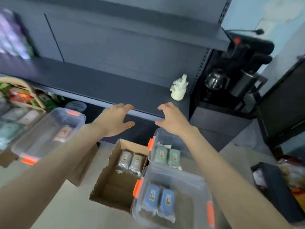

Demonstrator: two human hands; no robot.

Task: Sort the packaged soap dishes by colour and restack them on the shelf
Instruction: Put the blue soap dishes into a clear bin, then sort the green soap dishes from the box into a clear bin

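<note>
Left hand (115,119) and right hand (173,119) both spread wide and empty at the front edge of the dark shelf (99,86). Below, paired blue soap dishes (158,198), green soap dishes (167,156) in clear bins and grey soap dishes (131,160) in a cardboard box (105,182) lie side by side, long axes pointing toward the shelf.

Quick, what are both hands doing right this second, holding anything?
Left hand: open, fingers spread, holding nothing, at the shelf front edge.
Right hand: open, empty too, at the same edge.
</note>
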